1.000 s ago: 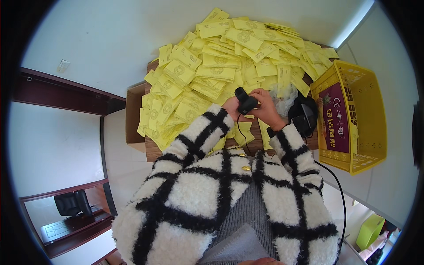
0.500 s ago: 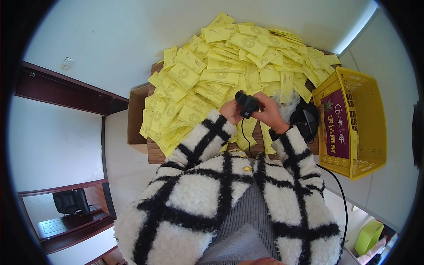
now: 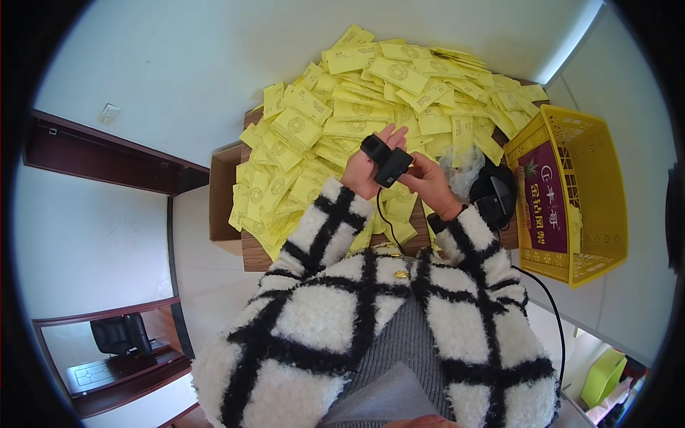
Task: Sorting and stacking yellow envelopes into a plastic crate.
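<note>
A small black boxy device (image 3: 394, 168) with a band-like part and a thin cable (image 3: 383, 214) lies across the palm of my left hand (image 3: 359, 175). That hand is palm up, its fingers stretched out beyond the device. My right hand (image 3: 434, 189) pinches the device's right edge between thumb and fingers. Both hands are above the near part of a large heap of flat yellow paper packets (image 3: 357, 125). The heap covers most of a wooden table (image 3: 255, 253).
To the right stands a yellow plastic crate (image 3: 599, 192). Between it and my right hand are a clear plastic bag (image 3: 462, 175) and a black object (image 3: 497, 192). A cardboard box (image 3: 224, 196) stands left of the table. A black cable (image 3: 551, 303) hangs at my right side.
My left hand has turned palm up and its fingers have straightened. The black device has shifted slightly left and now lies across that palm. My right hand still pinches it.
</note>
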`<state>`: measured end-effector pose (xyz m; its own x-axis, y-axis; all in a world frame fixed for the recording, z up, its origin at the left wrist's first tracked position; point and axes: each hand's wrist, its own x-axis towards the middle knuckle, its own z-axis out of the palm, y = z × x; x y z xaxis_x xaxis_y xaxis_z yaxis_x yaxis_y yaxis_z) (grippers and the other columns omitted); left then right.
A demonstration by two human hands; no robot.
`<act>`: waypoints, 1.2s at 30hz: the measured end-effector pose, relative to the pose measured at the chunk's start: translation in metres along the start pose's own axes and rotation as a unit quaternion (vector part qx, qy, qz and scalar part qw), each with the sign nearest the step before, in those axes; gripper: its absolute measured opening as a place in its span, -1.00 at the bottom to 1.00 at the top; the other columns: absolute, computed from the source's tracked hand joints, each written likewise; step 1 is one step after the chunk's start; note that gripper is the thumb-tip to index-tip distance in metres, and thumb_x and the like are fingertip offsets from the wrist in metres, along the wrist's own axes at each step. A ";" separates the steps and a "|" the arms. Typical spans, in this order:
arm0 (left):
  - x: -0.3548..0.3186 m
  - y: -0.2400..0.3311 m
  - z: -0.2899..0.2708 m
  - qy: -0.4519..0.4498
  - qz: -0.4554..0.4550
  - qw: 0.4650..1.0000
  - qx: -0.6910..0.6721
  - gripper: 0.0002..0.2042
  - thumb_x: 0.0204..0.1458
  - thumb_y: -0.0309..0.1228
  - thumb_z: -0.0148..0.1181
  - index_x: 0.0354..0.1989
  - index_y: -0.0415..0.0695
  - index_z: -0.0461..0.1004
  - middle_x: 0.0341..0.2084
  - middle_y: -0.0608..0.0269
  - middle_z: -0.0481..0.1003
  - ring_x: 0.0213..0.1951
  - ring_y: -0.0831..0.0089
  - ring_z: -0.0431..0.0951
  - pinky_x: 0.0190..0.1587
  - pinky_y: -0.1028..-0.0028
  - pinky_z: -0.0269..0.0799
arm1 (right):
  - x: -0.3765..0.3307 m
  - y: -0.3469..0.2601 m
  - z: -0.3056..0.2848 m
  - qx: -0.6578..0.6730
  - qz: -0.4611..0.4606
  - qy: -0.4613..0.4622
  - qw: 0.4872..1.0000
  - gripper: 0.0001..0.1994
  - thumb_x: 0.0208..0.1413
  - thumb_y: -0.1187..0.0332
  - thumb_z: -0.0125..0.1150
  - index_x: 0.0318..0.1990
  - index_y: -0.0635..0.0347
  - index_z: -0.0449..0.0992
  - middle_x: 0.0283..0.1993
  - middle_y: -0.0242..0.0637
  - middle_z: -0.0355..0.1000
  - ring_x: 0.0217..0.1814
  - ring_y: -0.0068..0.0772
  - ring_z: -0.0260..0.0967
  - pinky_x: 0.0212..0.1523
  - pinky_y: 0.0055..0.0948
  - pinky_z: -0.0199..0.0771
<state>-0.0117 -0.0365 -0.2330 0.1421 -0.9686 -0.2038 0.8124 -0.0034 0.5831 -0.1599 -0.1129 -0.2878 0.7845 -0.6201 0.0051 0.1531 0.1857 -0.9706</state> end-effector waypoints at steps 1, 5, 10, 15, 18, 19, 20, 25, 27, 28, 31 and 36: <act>0.001 0.004 0.003 0.001 0.006 1.000 0.004 -0.50 0.31 -0.25 -0.29 0.35 -0.21 -0.07 0.32 -0.03 0.02 0.32 0.19 0.06 0.31 0.34 0.12 | -0.002 -0.002 0.004 0.001 -0.001 0.001 1.000 -0.82 -0.02 0.47 0.33 -0.27 0.16 0.45 -0.60 -0.61 0.27 -0.63 -0.84 0.07 -0.62 -0.71 0.04; 0.011 0.013 0.022 0.026 0.055 0.998 0.036 -0.50 0.29 -0.33 -0.24 0.36 -0.20 -0.11 0.31 -0.06 0.01 0.34 0.13 -0.01 0.34 0.27 0.05 | -0.006 -0.023 0.016 0.075 0.025 -0.012 0.997 -0.76 0.01 0.48 0.31 -0.14 0.20 0.48 -0.56 -0.59 0.35 -0.61 -0.83 0.13 -0.61 -0.72 0.13; 0.026 0.019 0.057 -0.016 0.144 0.978 0.148 -0.41 0.25 -0.38 -0.11 0.40 0.01 -0.20 0.33 -0.02 -0.05 0.35 0.15 -0.03 0.34 0.26 0.00 | -0.005 -0.034 0.012 0.087 0.003 -0.021 0.996 -0.77 0.02 0.49 0.30 -0.13 0.19 0.51 -0.54 -0.59 0.38 -0.60 -0.83 0.15 -0.61 -0.73 0.14; 0.052 0.025 0.049 -0.076 0.125 0.962 0.231 -0.25 0.15 -0.30 0.10 0.41 0.19 -0.27 0.28 0.15 0.03 0.30 0.26 0.06 0.29 0.27 0.03 | 0.004 -0.048 0.002 0.011 -0.055 -0.030 0.998 -0.80 -0.03 0.50 0.34 -0.20 0.17 0.55 -0.61 -0.63 0.31 -0.63 -0.83 0.11 -0.61 -0.71 0.10; 0.081 0.028 0.035 -0.070 0.068 0.961 0.258 -0.21 0.11 -0.23 0.16 0.40 0.25 -0.26 0.25 0.23 0.07 0.26 0.33 0.09 0.23 0.20 0.08 | 0.012 -0.059 -0.004 -0.041 -0.092 -0.025 0.995 -0.78 -0.05 0.50 0.37 -0.20 0.17 0.55 -0.65 -0.66 0.25 -0.64 -0.85 0.08 -0.62 -0.70 0.07; 0.095 0.028 0.032 -0.068 0.043 0.956 0.280 -0.21 0.11 -0.20 0.16 0.40 0.27 -0.25 0.24 0.25 0.08 0.25 0.36 0.10 0.20 0.15 0.12 | 0.013 -0.066 -0.007 -0.043 -0.097 -0.022 0.994 -0.78 -0.05 0.50 0.37 -0.20 0.17 0.55 -0.65 -0.66 0.25 -0.64 -0.85 0.08 -0.62 -0.70 0.07; 0.109 0.029 0.033 -0.069 0.044 0.956 0.281 -0.21 0.11 -0.20 0.16 0.40 0.27 -0.25 0.24 0.25 0.08 0.25 0.36 0.10 0.20 0.15 0.12 | 0.017 -0.069 -0.009 -0.045 -0.102 -0.022 0.993 -0.77 -0.05 0.49 0.37 -0.19 0.17 0.55 -0.65 -0.66 0.24 -0.65 -0.84 0.08 -0.62 -0.71 0.07; 0.158 0.053 0.001 -0.044 0.055 0.937 0.342 -0.26 0.11 -0.20 0.15 0.39 0.24 -0.16 0.26 0.13 0.02 0.22 0.31 0.18 0.09 0.25 0.24 | 0.048 -0.088 -0.011 -0.077 -0.135 -0.045 0.987 -0.75 -0.06 0.48 0.38 -0.18 0.19 0.53 -0.66 -0.66 0.25 -0.68 -0.82 0.07 -0.63 -0.71 0.09; 0.164 0.068 0.016 -0.076 0.174 0.814 0.549 -0.28 0.09 -0.18 0.17 0.38 0.23 -0.09 0.26 0.09 0.03 0.21 0.29 0.20 0.08 0.35 0.25 | 0.054 -0.101 -0.017 -0.068 -0.113 -0.040 0.990 -0.76 -0.05 0.49 0.37 -0.20 0.22 0.50 -0.59 -0.62 0.30 -0.64 -0.83 0.10 -0.61 -0.72 0.10; 0.166 0.078 0.025 -0.096 0.283 0.633 0.714 -0.30 0.07 -0.15 0.19 0.36 0.22 -0.02 0.25 0.05 0.04 0.20 0.28 0.22 0.07 0.45 0.25 | 0.060 -0.109 -0.018 -0.068 -0.119 -0.040 0.990 -0.76 -0.05 0.49 0.37 -0.20 0.22 0.50 -0.59 -0.62 0.30 -0.64 -0.83 0.10 -0.61 -0.72 0.10; 0.169 0.078 0.111 0.005 0.264 0.793 0.549 -0.41 -0.04 -0.20 0.30 0.17 -0.04 0.23 0.00 0.00 0.28 -0.06 0.27 0.40 -0.03 0.41 0.35 | 0.083 -0.120 -0.045 0.012 -0.131 -0.037 0.991 -0.85 0.04 0.48 0.27 -0.22 0.20 0.49 -0.39 -0.57 0.36 -0.51 -0.77 0.17 -0.52 -0.69 0.17; 0.175 0.139 0.151 0.135 0.366 0.713 0.583 -0.44 -0.11 -0.16 0.37 0.04 -0.11 0.31 -0.11 0.00 0.33 -0.08 0.25 0.41 -0.13 0.32 0.42 | 0.112 -0.145 -0.014 0.196 -0.166 -0.039 0.966 -0.91 0.10 0.42 0.20 -0.24 0.17 0.49 -0.41 -0.51 0.40 -0.49 -0.73 0.19 -0.48 -0.67 0.19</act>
<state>0.0404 -0.2441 -0.0685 0.5174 -0.7350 0.4382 -0.5350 0.1218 0.8360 -0.1029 -0.2203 -0.1502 0.6943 -0.6380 0.3332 0.6072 0.2707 -0.7470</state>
